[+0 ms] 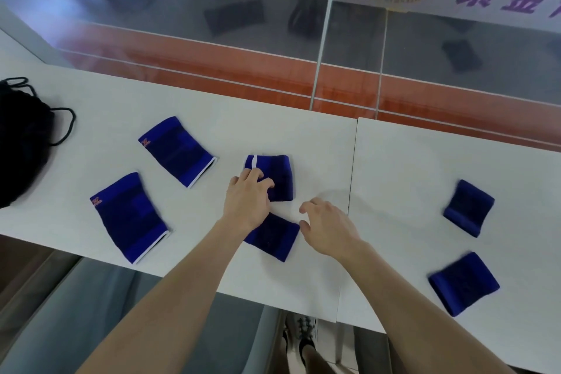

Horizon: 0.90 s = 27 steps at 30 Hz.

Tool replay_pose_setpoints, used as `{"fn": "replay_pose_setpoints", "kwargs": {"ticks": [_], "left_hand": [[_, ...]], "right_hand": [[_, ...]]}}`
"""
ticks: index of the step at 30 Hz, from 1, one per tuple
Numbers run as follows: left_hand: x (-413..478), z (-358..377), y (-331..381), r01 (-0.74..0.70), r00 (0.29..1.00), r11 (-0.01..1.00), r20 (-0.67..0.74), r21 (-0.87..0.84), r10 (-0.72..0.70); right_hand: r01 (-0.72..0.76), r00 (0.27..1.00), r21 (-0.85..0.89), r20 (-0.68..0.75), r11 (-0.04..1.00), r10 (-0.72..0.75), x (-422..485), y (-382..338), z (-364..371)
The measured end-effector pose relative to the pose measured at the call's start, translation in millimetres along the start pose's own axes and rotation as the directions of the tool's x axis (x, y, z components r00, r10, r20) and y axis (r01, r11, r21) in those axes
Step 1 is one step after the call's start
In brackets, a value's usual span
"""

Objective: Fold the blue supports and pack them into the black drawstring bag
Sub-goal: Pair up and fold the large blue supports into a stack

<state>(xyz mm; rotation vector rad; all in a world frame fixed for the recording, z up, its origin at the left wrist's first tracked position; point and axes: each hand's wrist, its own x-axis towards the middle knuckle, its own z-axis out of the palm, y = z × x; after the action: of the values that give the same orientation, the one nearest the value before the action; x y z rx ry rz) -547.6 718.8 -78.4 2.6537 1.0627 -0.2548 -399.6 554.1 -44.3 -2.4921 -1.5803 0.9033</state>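
Support [280, 176] under left hand [247, 200], near seam [353, 167]

Blue supports [130, 218] with darker panels [174, 149], white trim [202, 171], orange logos [145, 141], black drawstring bag [21, 143], white table [273, 118], orange band [212, 67] behind

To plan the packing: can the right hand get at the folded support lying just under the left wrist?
Probably yes: the right hand hovers open beside the folded support, with nothing between them; the left wrist covers only its left corner.
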Motion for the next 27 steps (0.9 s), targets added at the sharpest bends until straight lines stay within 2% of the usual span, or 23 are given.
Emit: {"fn": "replay_pose_setpoints", "kwargs": {"ticks": [4,7,9,13,15,23,27], "left_hand": [[-7,8,-7,-0.004,0.986,0.998,0.166,-0.064,0.014],[-8,6,-15,-0.039,0.976,0.995,0.212,-0.095,0.058],[-10,2,-17,-0.067,0.974,0.992,0.21,-0.107,0.088],[-24,-12,-21,-0.057,0.994,0.985,0.083,-0.161,0.071],[-37,-19,-27,-0.041,0.996,0.983,0.068,-0.178,0.054],[-110,-32,-83,0.221,0.965,0.969,0.171,-0.111,-0.2],[-147,-28,-122,0.385,0.92,0.918,0.128,-0.1,-0.372]], "right_hand": [[0.008,1.0,0.018,-0.015,1.0,-0.008,0,-5,0],[0.02,0.999,0.019,-0.032,1.0,-0.019,0,-10,1],[0.026,0.999,0.015,-0.039,1.0,-0.025,-1,-14,1],[0.022,0.998,0.037,-0.058,0.999,-0.02,1,-19,1],[0.038,0.997,0.039,-0.063,0.999,-0.035,3,-25,2],[0.156,0.986,0.034,-0.065,0.987,-0.154,11,-80,6],[0.217,0.976,-0.001,-0.034,0.976,-0.217,14,-115,18]]}}
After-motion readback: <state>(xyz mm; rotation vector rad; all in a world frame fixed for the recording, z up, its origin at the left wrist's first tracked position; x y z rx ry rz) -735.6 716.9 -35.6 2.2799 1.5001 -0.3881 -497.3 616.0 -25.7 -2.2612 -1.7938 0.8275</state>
